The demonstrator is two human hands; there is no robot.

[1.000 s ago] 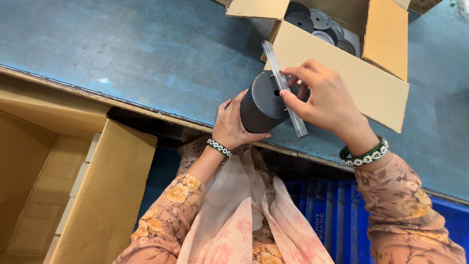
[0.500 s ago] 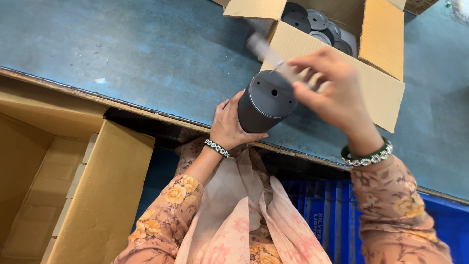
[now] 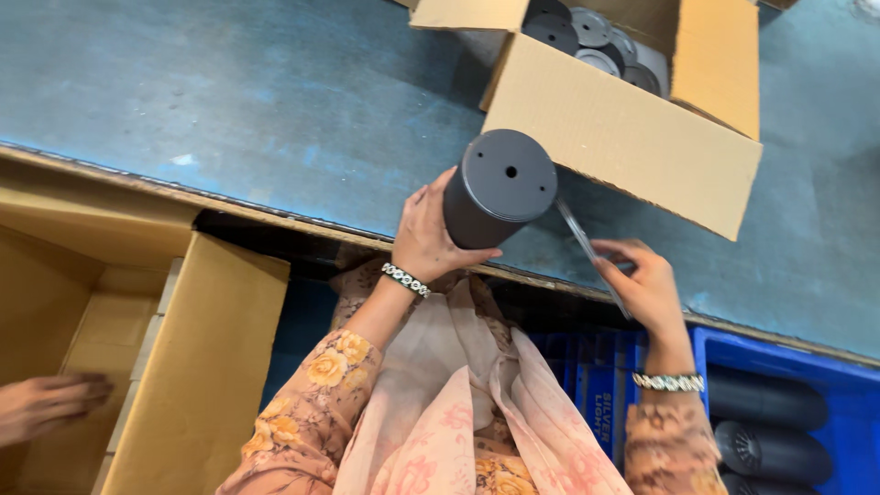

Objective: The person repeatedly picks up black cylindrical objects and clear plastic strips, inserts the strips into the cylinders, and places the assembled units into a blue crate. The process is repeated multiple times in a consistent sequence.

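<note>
a person's left hand (image 3: 431,234) wraps its fingers round a dark cylinder (image 3: 495,188), held tilted above the near edge of the blue desk (image 3: 275,101). the right hand (image 3: 646,284) pinches a thin metal strip (image 3: 587,247) just beside it — its top end at the cylinder's rim. behind stands an open carton (image 3: 623,128) of grey discs (image 3: 587,27). another person's hand (image 3: 50,403) rests in a box (image 3: 202,357) at the left.

Cylinder (image 3: 500,188): you are holding it in your left hand (image 3: 429,236), above the table (image 3: 275,101) edge.
Strip (image 3: 591,252): sitting in your right hand (image 3: 646,286), right of the cylinder.
Open box (image 3: 623,137): lying behind the cylinder, holding discs (image 3: 587,27).
Crate (image 3: 797,412): sitting at your right.
</note>
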